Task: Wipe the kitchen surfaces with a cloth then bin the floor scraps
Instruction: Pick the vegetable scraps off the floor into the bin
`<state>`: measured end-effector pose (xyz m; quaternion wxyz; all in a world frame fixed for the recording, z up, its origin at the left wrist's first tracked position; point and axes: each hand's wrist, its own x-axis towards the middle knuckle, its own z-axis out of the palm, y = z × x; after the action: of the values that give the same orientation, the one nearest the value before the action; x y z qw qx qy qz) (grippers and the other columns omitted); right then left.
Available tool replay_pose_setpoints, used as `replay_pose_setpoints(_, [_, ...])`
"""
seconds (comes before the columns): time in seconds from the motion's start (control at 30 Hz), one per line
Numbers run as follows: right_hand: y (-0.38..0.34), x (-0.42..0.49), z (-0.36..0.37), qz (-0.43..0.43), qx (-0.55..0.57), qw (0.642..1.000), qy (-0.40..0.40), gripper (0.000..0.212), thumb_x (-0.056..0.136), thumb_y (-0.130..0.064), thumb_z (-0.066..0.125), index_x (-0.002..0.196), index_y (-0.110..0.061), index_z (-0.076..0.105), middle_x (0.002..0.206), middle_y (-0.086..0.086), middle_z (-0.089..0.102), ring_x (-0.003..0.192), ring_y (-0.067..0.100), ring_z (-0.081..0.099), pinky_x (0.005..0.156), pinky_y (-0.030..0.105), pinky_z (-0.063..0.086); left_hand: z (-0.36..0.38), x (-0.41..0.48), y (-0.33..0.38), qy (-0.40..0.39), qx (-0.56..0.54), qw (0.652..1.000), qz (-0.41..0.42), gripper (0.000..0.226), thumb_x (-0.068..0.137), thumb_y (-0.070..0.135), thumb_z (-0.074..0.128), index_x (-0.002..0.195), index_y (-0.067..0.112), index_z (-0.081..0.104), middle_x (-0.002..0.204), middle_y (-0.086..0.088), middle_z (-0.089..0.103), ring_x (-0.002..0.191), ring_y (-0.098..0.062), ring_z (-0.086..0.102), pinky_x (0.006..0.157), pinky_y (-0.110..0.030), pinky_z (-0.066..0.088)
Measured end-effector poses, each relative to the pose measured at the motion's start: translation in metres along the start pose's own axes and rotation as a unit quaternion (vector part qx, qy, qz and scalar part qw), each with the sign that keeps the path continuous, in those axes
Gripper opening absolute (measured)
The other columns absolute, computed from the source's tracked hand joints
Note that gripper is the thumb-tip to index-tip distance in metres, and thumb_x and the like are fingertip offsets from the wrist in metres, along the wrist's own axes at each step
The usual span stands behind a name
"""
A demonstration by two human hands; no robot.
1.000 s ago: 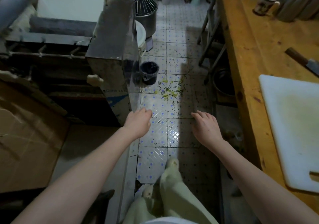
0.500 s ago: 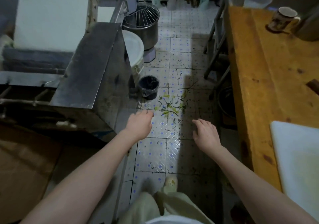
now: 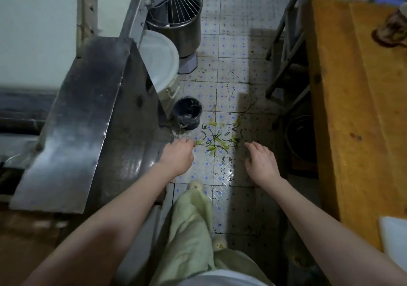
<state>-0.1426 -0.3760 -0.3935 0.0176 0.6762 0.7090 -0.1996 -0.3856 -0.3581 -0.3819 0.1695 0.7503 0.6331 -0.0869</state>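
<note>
1. Green vegetable scraps lie scattered on the tiled floor, just right of a small black bin lined with a bag.
2. Left hand reaches forward with fingers curled under – nothing visible in it – beside the steel cabinet.
3. Right hand is extended palm down, fingers loosely spread and empty, near the scraps' right edge.
4. Farther off stand a white lidded bucket and a steel mixer bowl with a wire guard.
5. Wooden counter runs along the right – a mug sits at its far end.
</note>
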Motion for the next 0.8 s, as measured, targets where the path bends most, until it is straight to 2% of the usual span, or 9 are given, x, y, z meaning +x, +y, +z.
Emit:
replay_pose_setpoints(0.13, [-0.003,0.059,0.001,0.029,0.009,0.999,0.012,0.053,0.09,-0.011,0.049,0.141,-0.015,0.036,0.147,0.008,0.036,0.134,0.026,0.035,0.112,0.038,0.026,-0.005,0.065,-0.017,-0.03,0.005,1.0,0.009,0.036,0.089,0.015,0.042,0.125,0.016,0.047,0.127,-0.01,0.051,0.114,-0.03,0.05,0.089,-0.04,0.041])
replay_pose_setpoints(0.37, [0.006,0.152,0.035,0.042,0.021,0.998,-0.034,0.057,0.087,-0.006,0.048,0.142,-0.013,0.034,0.145,0.009,0.039,0.131,0.026,0.039,0.111,0.04,0.03,0.025,0.156,-0.035,-0.075,0.005,0.997,-0.01,0.038,0.089,0.012,0.042,0.126,0.016,0.045,0.132,-0.008,0.048,0.118,-0.028,0.048,0.09,-0.042,0.042])
replay_pose_setpoints(0.53, [0.036,0.232,0.104,0.038,0.052,0.998,-0.016,0.061,0.087,-0.009,0.054,0.143,-0.014,0.03,0.141,0.008,0.044,0.125,0.025,0.044,0.106,0.037,0.036,0.101,0.235,-0.049,-0.085,-0.005,0.996,-0.041,0.033,0.089,0.013,0.043,0.121,0.018,0.048,0.126,-0.007,0.052,0.115,-0.027,0.049,0.091,-0.04,0.042])
replay_pose_setpoints(0.63, [0.058,0.283,0.167,0.014,0.049,0.998,-0.027,0.06,0.087,-0.007,0.049,0.144,-0.014,0.029,0.143,0.007,0.041,0.127,0.025,0.042,0.107,0.037,0.034,0.161,0.283,-0.056,-0.079,-0.015,0.995,-0.061,0.032,0.089,0.013,0.044,0.12,0.018,0.05,0.123,-0.007,0.053,0.114,-0.027,0.051,0.091,-0.038,0.043])
replay_pose_setpoints(0.8, [0.103,0.365,0.287,-0.019,0.031,0.999,-0.037,0.059,0.086,-0.004,0.046,0.142,-0.014,0.031,0.144,0.008,0.04,0.129,0.025,0.04,0.109,0.038,0.031,0.274,0.367,-0.075,-0.071,-0.021,0.996,-0.048,0.033,0.09,0.013,0.043,0.123,0.018,0.048,0.125,-0.006,0.054,0.111,-0.027,0.054,0.091,-0.039,0.045])
